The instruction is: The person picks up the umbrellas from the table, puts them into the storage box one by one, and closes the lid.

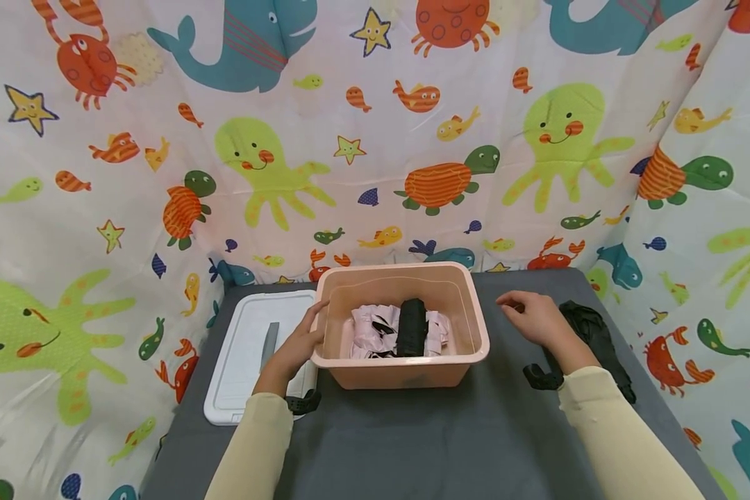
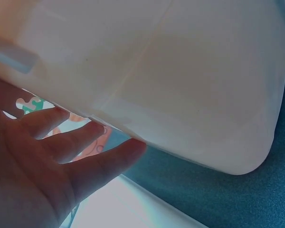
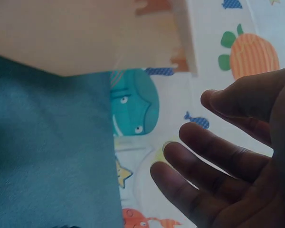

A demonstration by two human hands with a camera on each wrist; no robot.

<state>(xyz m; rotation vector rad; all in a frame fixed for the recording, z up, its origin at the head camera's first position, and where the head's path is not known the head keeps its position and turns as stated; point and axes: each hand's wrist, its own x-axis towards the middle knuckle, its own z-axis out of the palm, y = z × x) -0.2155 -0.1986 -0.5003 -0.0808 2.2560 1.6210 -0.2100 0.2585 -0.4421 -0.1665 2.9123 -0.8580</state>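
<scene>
A peach plastic bin stands at the back middle of the table. Inside lie a pale pink folded fabric bundle and, across it, a black rolled bundle. My left hand touches the bin's left rim; in the left wrist view its fingers are stretched out with the tips right at the edge. To the right of the bin, my right hand hovers apart from it with loosely bent fingers and nothing in them. The right wrist view shows this hand with gaps between the fingers.
On the left of the table lies a white lid with a grey handle, partly under my left forearm. A crumpled black fabric item lies beyond my right wrist. The grey table meets a sea-animal-print curtain at the back and sides.
</scene>
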